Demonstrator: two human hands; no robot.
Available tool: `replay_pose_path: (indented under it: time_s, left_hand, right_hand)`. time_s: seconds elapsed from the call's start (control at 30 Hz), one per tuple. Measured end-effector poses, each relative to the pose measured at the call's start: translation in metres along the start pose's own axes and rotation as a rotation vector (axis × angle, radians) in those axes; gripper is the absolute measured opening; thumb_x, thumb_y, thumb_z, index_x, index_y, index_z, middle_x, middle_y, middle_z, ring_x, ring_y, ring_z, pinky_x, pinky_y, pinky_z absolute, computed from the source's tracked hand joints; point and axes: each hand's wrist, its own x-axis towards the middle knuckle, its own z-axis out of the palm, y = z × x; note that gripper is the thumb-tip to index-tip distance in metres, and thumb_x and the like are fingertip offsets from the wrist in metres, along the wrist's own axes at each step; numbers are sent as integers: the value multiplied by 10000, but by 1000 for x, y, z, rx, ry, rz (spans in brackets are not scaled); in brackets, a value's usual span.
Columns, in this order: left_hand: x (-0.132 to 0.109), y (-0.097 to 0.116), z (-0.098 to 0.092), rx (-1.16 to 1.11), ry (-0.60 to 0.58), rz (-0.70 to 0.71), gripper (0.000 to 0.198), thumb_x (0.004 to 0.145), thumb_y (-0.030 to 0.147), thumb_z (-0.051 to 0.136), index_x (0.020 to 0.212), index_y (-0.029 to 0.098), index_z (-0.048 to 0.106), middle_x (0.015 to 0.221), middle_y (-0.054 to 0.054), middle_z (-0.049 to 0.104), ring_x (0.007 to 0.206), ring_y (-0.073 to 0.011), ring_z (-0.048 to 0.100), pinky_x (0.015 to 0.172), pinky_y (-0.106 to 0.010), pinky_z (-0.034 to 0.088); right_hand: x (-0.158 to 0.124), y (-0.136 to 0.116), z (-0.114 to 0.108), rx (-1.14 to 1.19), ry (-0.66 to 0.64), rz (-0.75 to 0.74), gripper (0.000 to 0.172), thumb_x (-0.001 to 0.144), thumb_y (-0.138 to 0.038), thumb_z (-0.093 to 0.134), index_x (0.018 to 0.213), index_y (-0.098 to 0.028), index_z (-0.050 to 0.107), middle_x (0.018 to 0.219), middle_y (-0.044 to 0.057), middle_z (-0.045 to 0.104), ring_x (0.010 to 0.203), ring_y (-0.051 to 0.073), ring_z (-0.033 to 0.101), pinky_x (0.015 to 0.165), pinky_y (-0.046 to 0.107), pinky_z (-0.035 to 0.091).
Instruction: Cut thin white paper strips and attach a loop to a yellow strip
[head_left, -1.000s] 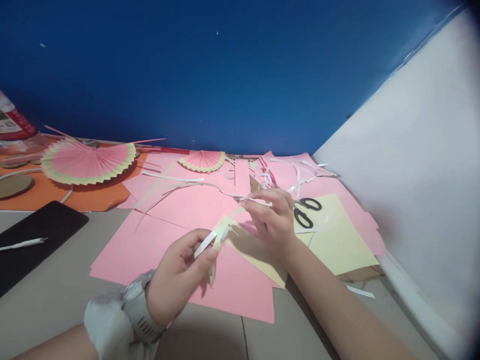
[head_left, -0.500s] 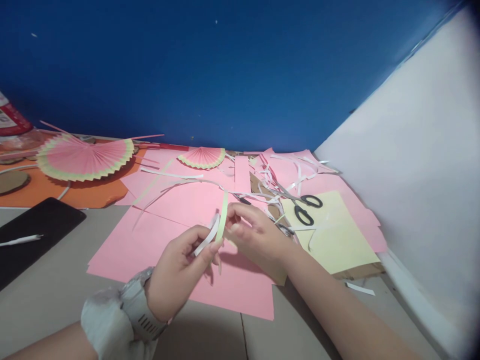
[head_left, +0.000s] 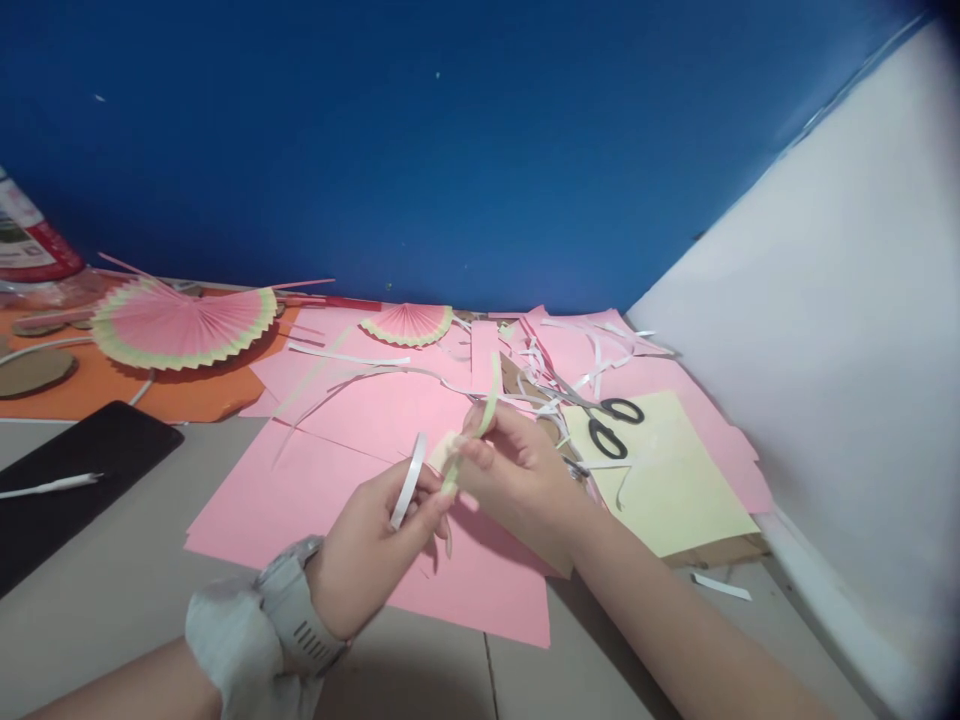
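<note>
My left hand [head_left: 390, 530] is closed, pinching the lower part of a narrow pale-green paper strip [head_left: 491, 385]. A white strip [head_left: 409, 483] curls up from between the same fingers. My right hand [head_left: 517, 465] grips the green strip higher up between thumb and fingers, and the strip's free end rises above it. Both hands are over pink paper sheets [head_left: 255, 500]. Just right of my right hand, black-handled scissors [head_left: 609, 437] rest on a pale-yellow sheet [head_left: 690, 480], among cut white strips [head_left: 596, 370].
Pleated pink paper fans with yellow-green edges [head_left: 187, 325] [head_left: 409, 322] sit at the back left, partly over an orange sheet [head_left: 225, 385]. A black flat object [head_left: 97, 470] with a white pen-like stick [head_left: 56, 485] lies at left. A blue wall [head_left: 450, 150] closes off the back.
My right hand has taken hold of the green strip, which now tilts to the right. The white strip in my left hand stands more upright. The view has shifted slightly.
</note>
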Motion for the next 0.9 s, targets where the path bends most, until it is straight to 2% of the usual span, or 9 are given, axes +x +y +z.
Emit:
replay_pose_path:
  time_s: [0.1, 0.2, 0.3, 0.43, 0.53, 0.6, 0.67, 0.77, 0.9]
  left_hand:
    - [-1, -1, 1, 1, -37, 6, 192, 878, 346, 470, 786, 178, 480, 619, 27, 566, 540, -111, 576, 551, -248, 489]
    - [-3, 0, 2, 50, -110, 5, 183, 883, 320, 457, 779, 172, 483, 611, 25, 565, 542, -102, 561, 536, -218, 451]
    - [-7, 3, 4, 178, -201, 18, 152, 874, 284, 467, 783, 171, 510, 593, 30, 573, 540, -91, 538, 532, -197, 404]
    - [-13, 6, 4, 302, -316, 41, 156, 867, 274, 469, 762, 177, 532, 596, 38, 563, 560, -89, 533, 570, -196, 387]
    - [-14, 7, 3, 324, -319, 51, 206, 883, 291, 432, 728, 179, 506, 583, 43, 524, 531, -86, 491, 546, -199, 364]
    - [-13, 8, 3, 302, -278, 58, 252, 896, 319, 405, 706, 178, 490, 566, 43, 495, 526, -89, 474, 540, -203, 358]
    - [-13, 9, 3, 251, -251, 45, 280, 904, 346, 386, 703, 178, 482, 555, 44, 478, 520, -91, 467, 536, -203, 362]
    - [-13, 8, 4, 197, -249, 20, 272, 901, 355, 394, 710, 180, 478, 563, 43, 486, 501, -87, 466, 520, -199, 368]
    - [-12, 6, 4, 168, -228, 10, 262, 908, 328, 383, 717, 180, 485, 567, 45, 479, 504, -87, 486, 534, -199, 385]
  right_hand:
    - [10, 2, -11, 121, 211, -85, 201, 769, -346, 655, 721, -197, 529, 669, -41, 485, 612, 91, 434, 577, 220, 350]
    - [25, 5, -21, 186, 282, -58, 243, 850, -450, 513, 763, -233, 445, 578, -82, 373, 494, 73, 354, 501, 198, 323]
    - [42, 7, -15, 154, 178, 51, 281, 809, -462, 559, 744, -211, 452, 608, -60, 469, 497, 68, 423, 487, 196, 364]
    - [66, 2, 17, 14, -61, 136, 261, 842, -421, 511, 775, -171, 548, 730, 25, 623, 567, 84, 536, 553, 215, 458]
    - [78, -8, 36, -147, -231, 134, 228, 871, -349, 482, 953, -179, 610, 895, 48, 677, 657, 99, 590, 613, 228, 487]
    - [77, -13, 36, -297, -260, 118, 241, 858, -340, 510, 1027, -193, 600, 890, 40, 681, 663, 119, 595, 626, 254, 482]
    - [69, -13, 25, -474, -195, 81, 243, 878, -348, 470, 1012, -190, 597, 880, 50, 665, 733, 158, 592, 702, 311, 464]
    - [46, -3, -7, -733, -74, 28, 306, 913, -357, 367, 957, -161, 598, 897, 102, 636, 856, 241, 566, 815, 436, 407]
    - [12, 24, -58, -984, -37, -33, 345, 882, -352, 440, 1147, -161, 551, 1242, 138, 526, 1212, 299, 381, 1039, 495, 194]
